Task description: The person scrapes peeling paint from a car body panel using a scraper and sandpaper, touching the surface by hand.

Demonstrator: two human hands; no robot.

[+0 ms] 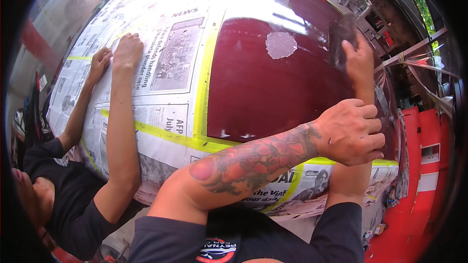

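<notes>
A glossy dark red car panel [263, 92] lies before me, with a pale, ragged-edged patch [281, 45] on its upper part. Toward its right edge, my right hand [360, 58] is closed on a dark, flat thing [340, 44], too blurred to name. Thumb and fingers rise along its near side. My left arm, tattooed, crosses in front of my body. Curled fingers show on my left hand [348, 134], which overlaps my right forearm [352, 180]; whatever is inside them is hidden. Yellow tape [204, 92] borders the panel's left and lower sides.
Newspaper sheets [146, 68] cover the car around the panel. At left, a person in a dark shirt [78, 199] leans in with both hands [127, 51] on the paper. Red panels [412, 204] stand at right, and shelving [378, 24] rises at the upper right.
</notes>
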